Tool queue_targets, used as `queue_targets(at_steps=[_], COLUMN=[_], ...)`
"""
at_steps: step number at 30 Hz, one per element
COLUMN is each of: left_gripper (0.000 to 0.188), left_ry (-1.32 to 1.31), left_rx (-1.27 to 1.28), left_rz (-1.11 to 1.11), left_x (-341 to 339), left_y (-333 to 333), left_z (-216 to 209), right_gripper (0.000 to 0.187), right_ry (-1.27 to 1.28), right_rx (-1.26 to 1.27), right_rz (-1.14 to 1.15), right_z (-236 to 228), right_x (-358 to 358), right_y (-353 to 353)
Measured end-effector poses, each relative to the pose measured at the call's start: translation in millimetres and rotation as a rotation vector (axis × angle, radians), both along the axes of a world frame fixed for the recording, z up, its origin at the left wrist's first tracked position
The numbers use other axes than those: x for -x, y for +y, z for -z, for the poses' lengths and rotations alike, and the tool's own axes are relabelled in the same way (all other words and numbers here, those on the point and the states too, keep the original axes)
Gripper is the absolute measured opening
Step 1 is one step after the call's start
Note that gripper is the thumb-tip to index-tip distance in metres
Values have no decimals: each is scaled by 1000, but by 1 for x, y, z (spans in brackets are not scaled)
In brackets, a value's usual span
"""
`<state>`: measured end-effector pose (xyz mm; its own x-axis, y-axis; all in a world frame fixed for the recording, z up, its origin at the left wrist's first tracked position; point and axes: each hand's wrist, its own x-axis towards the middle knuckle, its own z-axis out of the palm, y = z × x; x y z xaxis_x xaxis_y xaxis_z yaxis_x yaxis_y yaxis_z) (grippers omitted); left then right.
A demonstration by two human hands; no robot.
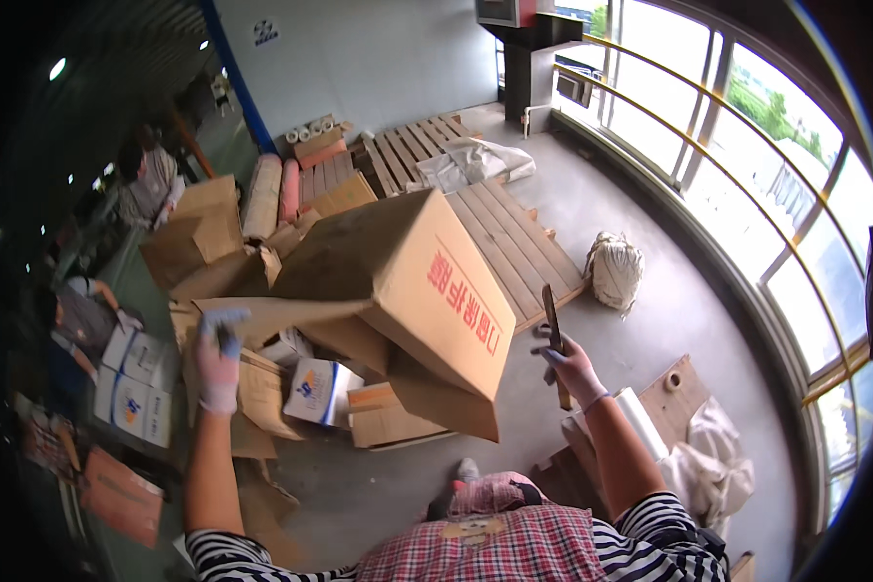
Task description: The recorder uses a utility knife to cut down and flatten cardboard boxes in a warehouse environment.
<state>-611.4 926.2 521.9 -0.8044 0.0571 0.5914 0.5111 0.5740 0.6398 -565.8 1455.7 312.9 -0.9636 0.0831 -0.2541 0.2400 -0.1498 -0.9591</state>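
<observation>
A large brown cardboard box (453,298) with red printing stands tilted in front of me, its flaps hanging loose. My left hand (220,366), in a pale glove with blue-grey fingertips, is closed at the outer end of a long flap (296,315) on the box's left. To the right of the box, apart from it, my right hand (572,371) is gloved too. Its fingers hold a long, thin brown strip (551,315) upright; the strip's exact kind is unclear. Below the flap lie a white printed carton (318,392) and flattened cardboard (388,415).
Wooden pallets (514,247) lie beyond the box, and a bundle of white cord (615,271) sits right of them. White sheeting (713,466) and a plastic roll (640,422) are at lower right. Two people work at left beside stacked white cartons (134,393). A yellow railing (708,145) lines the windows.
</observation>
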Motion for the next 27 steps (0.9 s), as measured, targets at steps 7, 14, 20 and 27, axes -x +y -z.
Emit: queue_targets(at_steps=[7,14,20,27], left_gripper=[11,22,15,63], left_ry=[-517,-932,-964,-1364], left_rx=[-773,204,445,-849], left_rz=[-51,-43,-312,-908], left_x=[-84,-105,-125,-57], left_y=[-73,-15,-78,-15], left_z=[284,378,427,521], right_gripper=[43,53,49,46], right_ry=[111,344,17,-299], right_rx=[-227,-616,-535,-424], right_rz=[-186,-600,-915,-1055], right_z=[-2,134,203,291], right_x=[157,290,236,191], right_y=[-59,-134,-178,-222])
